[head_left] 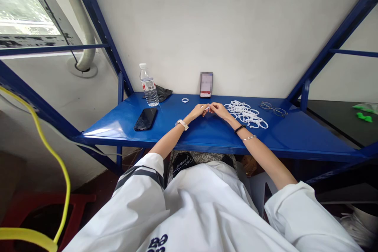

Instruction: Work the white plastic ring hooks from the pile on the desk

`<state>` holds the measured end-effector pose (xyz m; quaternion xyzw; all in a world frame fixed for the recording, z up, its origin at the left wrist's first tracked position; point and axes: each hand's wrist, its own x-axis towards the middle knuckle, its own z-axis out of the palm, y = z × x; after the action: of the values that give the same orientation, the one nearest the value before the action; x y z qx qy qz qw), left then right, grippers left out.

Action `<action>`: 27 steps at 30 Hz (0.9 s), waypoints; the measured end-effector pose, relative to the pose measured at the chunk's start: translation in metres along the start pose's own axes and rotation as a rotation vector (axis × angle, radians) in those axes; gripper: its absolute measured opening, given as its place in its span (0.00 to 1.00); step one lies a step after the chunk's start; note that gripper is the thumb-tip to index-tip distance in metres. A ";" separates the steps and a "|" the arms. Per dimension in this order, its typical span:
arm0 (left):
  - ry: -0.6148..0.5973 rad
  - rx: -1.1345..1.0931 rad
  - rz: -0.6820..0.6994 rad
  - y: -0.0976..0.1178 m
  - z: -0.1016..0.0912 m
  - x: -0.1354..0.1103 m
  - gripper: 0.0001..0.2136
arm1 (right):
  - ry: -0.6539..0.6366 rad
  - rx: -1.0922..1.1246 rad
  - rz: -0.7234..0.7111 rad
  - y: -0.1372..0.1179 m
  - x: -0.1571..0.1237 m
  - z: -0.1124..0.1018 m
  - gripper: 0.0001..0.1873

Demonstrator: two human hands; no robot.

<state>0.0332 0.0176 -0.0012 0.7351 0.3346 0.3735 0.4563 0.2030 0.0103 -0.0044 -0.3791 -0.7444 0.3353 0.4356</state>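
My left hand (198, 110) and my right hand (217, 109) meet over the middle of the blue metal shelf (206, 134). Both pinch one small white plastic piece (207, 108) between their fingertips. A pile of several white plastic rings (245, 113) lies just right of my right hand. A single white ring (185, 100) lies apart, behind my left hand. My left wrist carries a watch, my right wrist a dark bead band and a thin bracelet.
A black phone (145, 119) lies flat at the left, with a water bottle (149, 86) and a dark pouch (162, 93) behind it. A second phone (206, 85) leans on the wall. Glasses (273, 108) rest at the right. Blue frame struts slant on both sides.
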 end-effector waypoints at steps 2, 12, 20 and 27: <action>-0.001 -0.003 0.003 0.001 0.000 0.000 0.17 | 0.007 0.002 -0.007 -0.001 0.000 0.000 0.28; -0.001 -0.009 -0.005 0.000 0.000 0.000 0.21 | 0.009 0.028 0.048 -0.003 -0.001 0.000 0.28; -0.005 -0.038 -0.006 0.002 0.000 -0.001 0.26 | -0.007 0.105 0.137 0.001 0.000 0.002 0.32; -0.021 -0.023 0.007 0.004 0.000 -0.002 0.25 | -0.035 0.100 0.141 -0.001 0.000 0.001 0.29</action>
<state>0.0327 0.0139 0.0020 0.7348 0.3229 0.3711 0.4669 0.2018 0.0098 -0.0039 -0.4025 -0.7056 0.4084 0.4163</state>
